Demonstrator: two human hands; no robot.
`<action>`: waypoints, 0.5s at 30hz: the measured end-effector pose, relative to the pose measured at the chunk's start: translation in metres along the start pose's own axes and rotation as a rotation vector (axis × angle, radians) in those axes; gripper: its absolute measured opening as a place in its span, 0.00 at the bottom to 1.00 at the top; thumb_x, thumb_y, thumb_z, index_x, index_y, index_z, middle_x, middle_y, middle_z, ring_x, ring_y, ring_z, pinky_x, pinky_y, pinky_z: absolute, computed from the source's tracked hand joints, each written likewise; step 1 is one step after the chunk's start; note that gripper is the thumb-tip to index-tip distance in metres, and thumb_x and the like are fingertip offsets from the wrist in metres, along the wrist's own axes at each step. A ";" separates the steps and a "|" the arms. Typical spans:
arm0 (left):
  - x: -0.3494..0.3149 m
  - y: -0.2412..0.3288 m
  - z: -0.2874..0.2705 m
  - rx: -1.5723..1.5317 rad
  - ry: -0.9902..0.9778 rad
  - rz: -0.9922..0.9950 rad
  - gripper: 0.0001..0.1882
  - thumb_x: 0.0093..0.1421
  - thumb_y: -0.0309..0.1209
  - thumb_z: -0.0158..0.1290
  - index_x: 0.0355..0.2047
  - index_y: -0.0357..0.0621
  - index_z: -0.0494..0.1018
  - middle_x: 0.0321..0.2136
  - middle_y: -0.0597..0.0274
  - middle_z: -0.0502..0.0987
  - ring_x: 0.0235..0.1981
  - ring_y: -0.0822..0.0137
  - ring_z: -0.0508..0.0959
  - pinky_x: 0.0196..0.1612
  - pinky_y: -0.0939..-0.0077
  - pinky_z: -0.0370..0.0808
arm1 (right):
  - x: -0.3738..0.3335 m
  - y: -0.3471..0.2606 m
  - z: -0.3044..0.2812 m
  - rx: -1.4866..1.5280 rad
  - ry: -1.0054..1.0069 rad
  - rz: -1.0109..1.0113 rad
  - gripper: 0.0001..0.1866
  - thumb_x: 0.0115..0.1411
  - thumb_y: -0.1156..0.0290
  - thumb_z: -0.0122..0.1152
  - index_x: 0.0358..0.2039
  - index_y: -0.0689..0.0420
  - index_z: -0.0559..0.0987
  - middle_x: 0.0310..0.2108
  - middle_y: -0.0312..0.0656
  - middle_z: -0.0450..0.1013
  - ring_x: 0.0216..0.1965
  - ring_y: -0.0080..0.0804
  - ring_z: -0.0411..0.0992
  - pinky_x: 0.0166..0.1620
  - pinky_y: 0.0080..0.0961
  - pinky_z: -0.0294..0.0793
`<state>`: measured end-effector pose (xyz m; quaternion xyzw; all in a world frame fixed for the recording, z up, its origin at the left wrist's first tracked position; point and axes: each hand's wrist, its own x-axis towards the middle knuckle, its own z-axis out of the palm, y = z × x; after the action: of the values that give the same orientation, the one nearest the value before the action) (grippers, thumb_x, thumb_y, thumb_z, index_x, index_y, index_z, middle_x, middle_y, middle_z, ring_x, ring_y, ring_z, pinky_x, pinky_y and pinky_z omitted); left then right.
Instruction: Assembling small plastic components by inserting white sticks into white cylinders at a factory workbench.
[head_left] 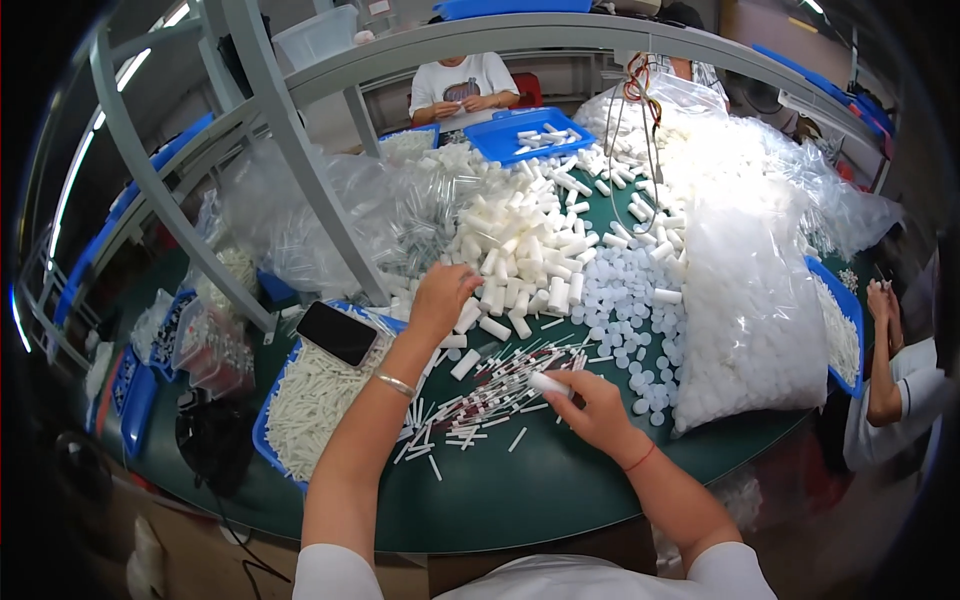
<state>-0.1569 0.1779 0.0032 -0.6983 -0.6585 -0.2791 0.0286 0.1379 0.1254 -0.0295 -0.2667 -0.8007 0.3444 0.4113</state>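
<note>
My right hand [598, 412] holds a short white plastic cylinder [549, 385] between thumb and fingers, low over the table. Under and beside it lies a loose spread of thin white sticks [500, 385], some with dark red parts. My left hand [445, 297] is at the near left edge of a big heap of white cylinders [520, 235]. Its fingers are curled together, and whatever they grip is hidden. Several cylinders lie loose between my two hands. Translucent round caps [630, 310] are scattered to the right of the heap.
A blue tray of white sticks [318, 415], with a phone [340, 333] on it, stands left of my left arm. A grey metal post [305, 150] rises behind. At right sits a full clear bag [745, 310]. Two people work across and at right; wires [637, 90] hang down.
</note>
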 end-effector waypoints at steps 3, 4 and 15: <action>-0.029 0.037 -0.001 -0.455 0.086 -0.005 0.13 0.65 0.38 0.48 0.36 0.39 0.73 0.31 0.57 0.77 0.34 0.59 0.77 0.42 0.70 0.71 | 0.002 0.001 -0.005 0.095 0.076 0.080 0.13 0.58 0.68 0.63 0.43 0.60 0.80 0.28 0.37 0.76 0.23 0.17 0.67 0.27 0.16 0.67; -0.042 0.053 0.000 -0.730 0.011 -0.051 0.13 0.67 0.36 0.47 0.39 0.38 0.73 0.28 0.60 0.75 0.31 0.67 0.76 0.36 0.77 0.71 | 0.002 0.002 -0.007 0.148 0.083 0.123 0.14 0.59 0.68 0.63 0.44 0.60 0.79 0.29 0.35 0.76 0.24 0.15 0.67 0.28 0.15 0.67; -0.143 0.114 0.012 -0.990 -0.170 -0.271 0.17 0.67 0.41 0.46 0.43 0.39 0.73 0.25 0.69 0.72 0.27 0.79 0.69 0.32 0.85 0.66 | -0.001 -0.012 -0.004 0.226 -0.086 0.064 0.14 0.55 0.71 0.66 0.43 0.59 0.81 0.30 0.36 0.77 0.28 0.17 0.69 0.32 0.16 0.68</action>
<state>-0.0430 0.0390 -0.0310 -0.5571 -0.5320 -0.5005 -0.3951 0.1398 0.1180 -0.0192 -0.2291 -0.7647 0.4564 0.3930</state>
